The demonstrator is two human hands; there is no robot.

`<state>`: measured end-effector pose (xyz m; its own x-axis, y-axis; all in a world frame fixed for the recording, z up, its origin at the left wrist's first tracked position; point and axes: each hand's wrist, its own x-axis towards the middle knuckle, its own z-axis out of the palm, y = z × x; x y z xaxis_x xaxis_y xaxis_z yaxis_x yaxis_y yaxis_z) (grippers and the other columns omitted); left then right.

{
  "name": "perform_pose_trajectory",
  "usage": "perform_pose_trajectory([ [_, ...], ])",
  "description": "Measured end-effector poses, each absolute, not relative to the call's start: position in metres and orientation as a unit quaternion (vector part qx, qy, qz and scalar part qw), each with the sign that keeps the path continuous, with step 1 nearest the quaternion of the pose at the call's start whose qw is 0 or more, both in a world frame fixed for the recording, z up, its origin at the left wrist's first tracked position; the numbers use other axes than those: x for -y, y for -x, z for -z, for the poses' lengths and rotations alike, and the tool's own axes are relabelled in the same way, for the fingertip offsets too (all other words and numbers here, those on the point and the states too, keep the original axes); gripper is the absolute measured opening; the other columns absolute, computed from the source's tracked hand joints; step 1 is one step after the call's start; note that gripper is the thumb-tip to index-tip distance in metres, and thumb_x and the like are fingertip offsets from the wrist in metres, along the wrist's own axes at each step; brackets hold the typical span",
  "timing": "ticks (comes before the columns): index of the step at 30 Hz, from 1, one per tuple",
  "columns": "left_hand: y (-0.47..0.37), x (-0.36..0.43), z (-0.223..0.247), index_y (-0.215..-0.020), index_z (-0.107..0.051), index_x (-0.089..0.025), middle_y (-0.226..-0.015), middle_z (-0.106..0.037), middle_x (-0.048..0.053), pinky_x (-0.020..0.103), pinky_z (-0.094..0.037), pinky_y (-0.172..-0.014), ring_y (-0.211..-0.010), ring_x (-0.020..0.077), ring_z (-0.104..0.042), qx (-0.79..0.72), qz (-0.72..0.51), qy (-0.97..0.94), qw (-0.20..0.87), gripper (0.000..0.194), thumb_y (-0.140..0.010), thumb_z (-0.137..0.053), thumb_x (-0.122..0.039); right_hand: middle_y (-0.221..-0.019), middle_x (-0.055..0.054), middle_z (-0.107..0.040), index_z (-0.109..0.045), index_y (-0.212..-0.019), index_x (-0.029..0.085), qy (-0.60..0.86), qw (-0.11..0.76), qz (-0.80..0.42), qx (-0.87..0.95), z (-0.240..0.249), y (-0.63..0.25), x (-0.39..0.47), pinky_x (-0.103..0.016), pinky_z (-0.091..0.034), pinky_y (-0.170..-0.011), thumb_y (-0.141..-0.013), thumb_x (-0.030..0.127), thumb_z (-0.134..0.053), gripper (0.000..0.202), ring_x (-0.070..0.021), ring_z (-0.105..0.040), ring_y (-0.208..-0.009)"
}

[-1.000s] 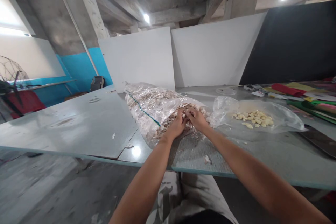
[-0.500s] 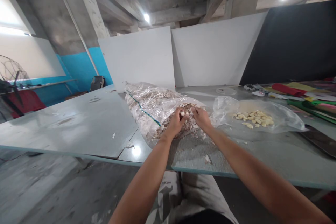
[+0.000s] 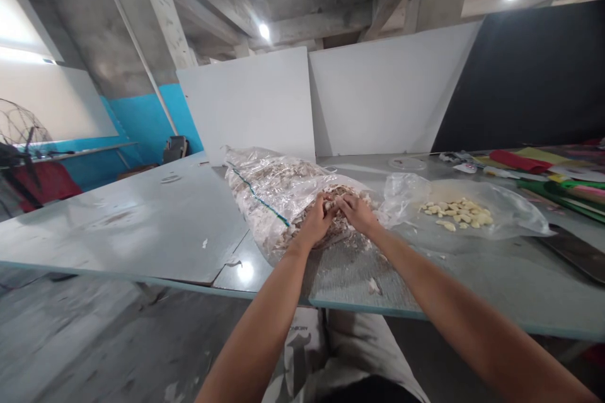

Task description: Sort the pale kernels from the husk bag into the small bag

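A large clear plastic bag (image 3: 269,186) with a green strip lies on the table, full of pale brownish flakes that look like dry skins. Over the flakes at its mouth, my left hand (image 3: 319,220) is closed on a small whitish piece, possibly a garlic clove. My right hand (image 3: 354,211) is closed too, its fingertips meeting those of the left at the same piece; what it grips is too small to make out. On the right, pale peeled cloves (image 3: 458,212) lie in a heap on a second clear plastic bag (image 3: 515,211).
The grey table (image 3: 155,227) reaches far left, with scattered flakes near its front edge. A dark tray (image 3: 574,252) lies at the right. Coloured sheets (image 3: 524,162) are behind it. White boards (image 3: 387,94) stand along the back.
My right hand has moved left and its fingertips have come together with those of my left hand. The whitish piece, plainer before, is now mostly covered by fingers.
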<state>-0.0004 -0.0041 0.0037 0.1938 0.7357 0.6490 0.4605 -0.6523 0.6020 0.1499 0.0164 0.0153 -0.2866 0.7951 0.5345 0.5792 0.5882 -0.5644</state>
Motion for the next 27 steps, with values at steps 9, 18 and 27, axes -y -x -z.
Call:
perform_pose_trajectory([
  [9, -0.003, 0.004, -0.004, -0.097, -0.046, -0.017, -0.082, -0.054, 0.004, 0.028, -0.042, -0.074, -0.077, 0.0143, -0.052, -0.385, -0.492, -0.75, 0.217, 0.021, -0.084, -0.043, -0.034, -0.071, -0.002, -0.058, -0.056, -0.071, 0.017, 0.386, 0.385, -0.141, 0.827, -0.009, -0.15, -0.018, -0.023, -0.034, -0.062, -0.087, 0.04, -0.033, 0.036, -0.013, -0.051, -0.068],
  [18, -0.007, 0.005, -0.008, -0.098, -0.046, -0.018, -0.069, -0.053, 0.0, 0.026, -0.043, -0.059, -0.057, 0.012, -0.049, -0.381, -0.492, -0.711, 0.329, 0.029, -0.085, -0.039, -0.042, -0.044, 0.003, -0.037, -0.037, -0.055, 0.02, 0.401, 0.456, -0.27, 0.747, -0.006, -0.15, -0.022, -0.024, -0.03, -0.047, -0.086, 0.047, -0.025, 0.043, -0.0112, -0.037, -0.045],
  [27, 0.005, 0.003, -0.009, -0.09, -0.059, -0.015, -0.09, -0.063, 0.009, 0.031, -0.041, -0.081, -0.089, 0.0201, -0.056, -0.546, -0.355, -0.757, 0.052, 0.024, -0.081, -0.043, -0.031, -0.06, -0.002, -0.052, -0.05, -0.067, 0.018, 0.473, 0.413, -0.094, 0.773, -0.01, -0.151, -0.022, -0.025, -0.031, -0.057, -0.084, 0.034, -0.033, 0.029, -0.0148, -0.049, -0.06],
])
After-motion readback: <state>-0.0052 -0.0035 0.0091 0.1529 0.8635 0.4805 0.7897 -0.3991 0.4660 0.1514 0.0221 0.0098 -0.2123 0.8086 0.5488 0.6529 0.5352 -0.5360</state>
